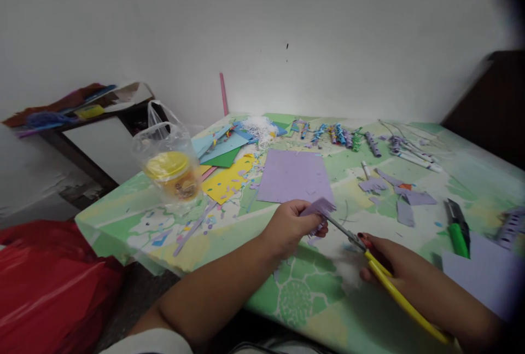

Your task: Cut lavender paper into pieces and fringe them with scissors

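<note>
My left hand is closed on a small folded piece of purple paper, raised over the front part of the table. In my right hand is a pair of scissors with long yellow handles. Their metal blades reach left to the edge of the purple piece, close to my left fingertips. A larger purple sheet lies flat just beyond my left hand. Purple paper scraps are scattered to the right of it. Part of the held piece is hidden by my left fingers.
A green-patterned cloth covers the table. On the left stands a yellow-lidded tub in a clear bag. Coloured sheets and white shredded strands lie beyond. Several curled paper rolls line the back. A green cutter lies right.
</note>
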Available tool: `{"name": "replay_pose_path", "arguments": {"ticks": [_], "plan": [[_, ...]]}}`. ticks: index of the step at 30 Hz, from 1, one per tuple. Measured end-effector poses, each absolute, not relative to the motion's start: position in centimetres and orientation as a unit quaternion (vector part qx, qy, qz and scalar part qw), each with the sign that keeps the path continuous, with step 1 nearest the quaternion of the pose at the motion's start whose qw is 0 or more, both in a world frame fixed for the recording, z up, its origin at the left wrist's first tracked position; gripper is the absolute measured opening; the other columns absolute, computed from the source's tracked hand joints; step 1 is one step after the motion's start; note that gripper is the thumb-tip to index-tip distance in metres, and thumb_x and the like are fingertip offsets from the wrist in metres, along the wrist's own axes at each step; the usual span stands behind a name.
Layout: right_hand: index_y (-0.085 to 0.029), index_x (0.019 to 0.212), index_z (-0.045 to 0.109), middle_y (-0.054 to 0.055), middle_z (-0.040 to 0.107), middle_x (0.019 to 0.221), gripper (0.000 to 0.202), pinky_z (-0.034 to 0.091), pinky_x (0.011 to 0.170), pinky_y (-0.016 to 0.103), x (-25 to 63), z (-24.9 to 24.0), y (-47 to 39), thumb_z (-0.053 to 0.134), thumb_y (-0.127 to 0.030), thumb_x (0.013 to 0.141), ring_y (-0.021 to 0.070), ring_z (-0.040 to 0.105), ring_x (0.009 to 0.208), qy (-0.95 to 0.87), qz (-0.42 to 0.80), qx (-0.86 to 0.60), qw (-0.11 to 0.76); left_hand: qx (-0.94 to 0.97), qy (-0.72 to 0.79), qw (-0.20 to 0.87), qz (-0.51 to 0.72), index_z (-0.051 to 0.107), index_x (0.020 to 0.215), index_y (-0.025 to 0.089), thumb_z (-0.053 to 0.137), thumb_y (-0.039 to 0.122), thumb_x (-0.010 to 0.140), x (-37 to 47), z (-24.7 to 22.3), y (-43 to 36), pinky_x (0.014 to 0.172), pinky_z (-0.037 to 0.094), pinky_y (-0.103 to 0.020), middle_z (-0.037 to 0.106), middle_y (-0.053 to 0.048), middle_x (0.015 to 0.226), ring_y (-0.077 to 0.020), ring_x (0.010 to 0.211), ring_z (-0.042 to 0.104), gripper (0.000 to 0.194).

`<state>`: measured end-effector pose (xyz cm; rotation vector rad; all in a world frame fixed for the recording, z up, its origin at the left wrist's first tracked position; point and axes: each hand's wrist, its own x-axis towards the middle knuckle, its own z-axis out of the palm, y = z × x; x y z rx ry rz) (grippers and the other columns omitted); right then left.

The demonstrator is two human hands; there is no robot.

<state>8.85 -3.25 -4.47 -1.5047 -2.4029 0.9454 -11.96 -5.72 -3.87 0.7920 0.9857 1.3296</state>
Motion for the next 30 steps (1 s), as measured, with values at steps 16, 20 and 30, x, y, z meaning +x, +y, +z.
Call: {"name": "replay_pose_path", "arguments": {"ticks": [16, 20, 30], "plan": [[-0.026, 0.094, 0.055, 0.005, 0.068, 0.088, 0.027, 0.044, 0.081, 0.037, 7.2, -3.0, -2.5, 0.054, -0.043, 0.073, 0.0296, 0.061, 0.091, -0.821, 0.330, -0.460, 0.069, 0.320, 0.436, 0.610, 0.579, 0.058, 0.065, 0.011, 0.068, 0.023, 0.058, -12.4, -3.4, -5.6, 0.057, 0.044, -0.026, 0.058, -0.001, 0.053, -0.0096, 0.049, 0.054, 0.017], [-0.026, 0.096, 0.056, 0.006, 0.068, 0.086, 0.030, 0.044, 0.079, 0.039, 7.1, -3.2, -2.7, 0.052, -0.042, 0.071, 0.0304, 0.060, 0.090, -0.822, 0.328, -0.461, 0.069, 0.401, 0.463, 0.549, 0.569, 0.061, 0.063, 0.012, 0.060, 0.016, 0.063, -12.5, -2.7, -6.1, 0.057, 0.042, -0.022, 0.059, -0.001, 0.055, -0.0085, 0.053, 0.054, 0.004], [-0.025, 0.095, 0.047, 0.005, 0.063, 0.088, 0.028, 0.042, 0.076, 0.035, 6.9, -3.7, -2.7, 0.051, -0.040, 0.072, 0.0269, 0.058, 0.084, -0.839, 0.323, -0.432, 0.065, 0.416, 0.480, 0.543, 0.549, 0.063, 0.062, 0.013, 0.055, 0.012, 0.061, -12.7, -2.7, -6.4, 0.054, 0.039, -0.022, 0.060, 0.000, 0.053, -0.0093, 0.053, 0.053, 0.008]]}}
